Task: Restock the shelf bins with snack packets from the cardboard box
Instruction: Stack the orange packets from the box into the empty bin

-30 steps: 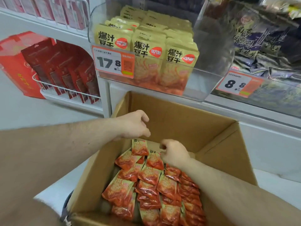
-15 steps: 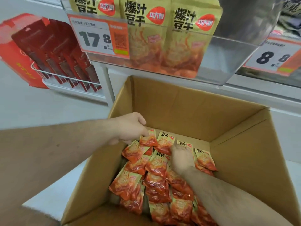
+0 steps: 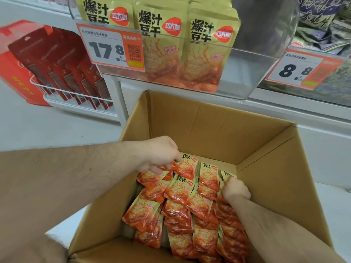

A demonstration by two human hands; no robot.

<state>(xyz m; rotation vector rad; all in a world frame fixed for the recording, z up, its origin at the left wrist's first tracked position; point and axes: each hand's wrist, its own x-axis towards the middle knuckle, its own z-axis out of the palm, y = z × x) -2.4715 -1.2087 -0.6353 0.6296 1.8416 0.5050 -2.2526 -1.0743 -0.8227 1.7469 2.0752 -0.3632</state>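
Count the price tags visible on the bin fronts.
2. The 17.8 price tag is on the front of the clear bin of yellow snack packs, upper left. The 8.8 price tag is on the neighbouring bin at right. Others may lie outside the frame.

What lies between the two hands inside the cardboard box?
In the head view, only snack packets fill the stretch between the left hand and the right hand; both hands grip packets, and no bare floor of the cardboard box shows there.
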